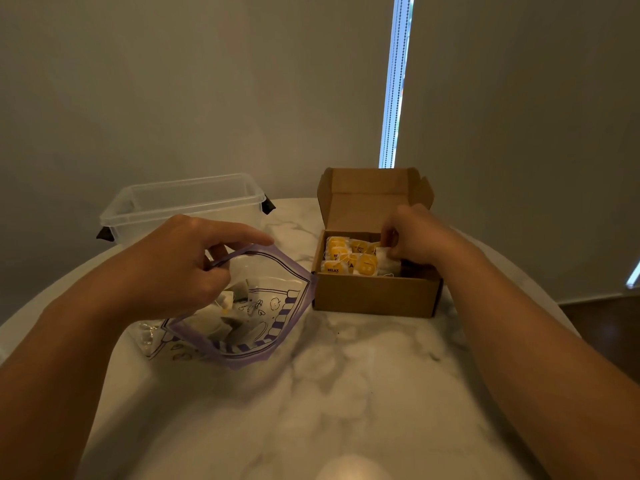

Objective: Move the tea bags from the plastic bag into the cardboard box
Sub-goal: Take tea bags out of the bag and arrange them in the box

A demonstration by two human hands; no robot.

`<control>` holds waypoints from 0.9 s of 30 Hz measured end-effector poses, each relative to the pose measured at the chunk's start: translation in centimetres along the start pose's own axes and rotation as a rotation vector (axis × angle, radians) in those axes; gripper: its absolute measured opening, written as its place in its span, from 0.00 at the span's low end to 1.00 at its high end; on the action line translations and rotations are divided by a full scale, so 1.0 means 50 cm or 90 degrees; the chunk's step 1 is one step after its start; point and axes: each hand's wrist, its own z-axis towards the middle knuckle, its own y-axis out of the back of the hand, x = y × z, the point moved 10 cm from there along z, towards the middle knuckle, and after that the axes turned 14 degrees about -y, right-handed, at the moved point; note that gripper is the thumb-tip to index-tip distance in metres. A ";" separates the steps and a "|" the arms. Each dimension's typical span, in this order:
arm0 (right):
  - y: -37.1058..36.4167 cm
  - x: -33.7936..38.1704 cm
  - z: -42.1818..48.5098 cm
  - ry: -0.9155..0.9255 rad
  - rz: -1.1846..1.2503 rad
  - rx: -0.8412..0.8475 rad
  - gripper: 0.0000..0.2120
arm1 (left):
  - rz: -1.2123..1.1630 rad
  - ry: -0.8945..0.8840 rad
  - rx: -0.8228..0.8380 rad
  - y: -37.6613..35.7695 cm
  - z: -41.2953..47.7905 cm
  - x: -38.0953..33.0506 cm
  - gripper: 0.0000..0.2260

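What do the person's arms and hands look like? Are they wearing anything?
Both arms are bare: no sleeves show on the left arm or the right arm. The left hand and right hand wear no gloves, and no rings, watch or bracelet show.

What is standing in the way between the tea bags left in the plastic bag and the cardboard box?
Nothing visible. The left hand holds the plastic bag open, the tea bags lie inside, and the cardboard box beside it has its lid up.
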 end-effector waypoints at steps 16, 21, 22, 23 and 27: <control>0.132 0.100 -0.178 0.147 0.428 -0.024 0.05 | 0.000 0.040 0.012 0.005 -0.005 0.012 0.27; 0.067 0.227 -0.263 0.271 0.521 0.175 0.07 | 0.010 0.043 0.017 0.006 -0.005 0.009 0.27; 0.047 0.249 -0.270 0.281 0.502 0.184 0.07 | 0.009 0.043 0.020 0.005 -0.005 0.009 0.27; 0.028 0.270 -0.276 0.290 0.474 0.184 0.08 | 0.005 0.042 0.023 0.003 -0.005 0.008 0.27; -0.027 0.352 -0.291 0.363 0.322 0.125 0.11 | 0.002 0.038 0.026 0.003 -0.007 0.010 0.27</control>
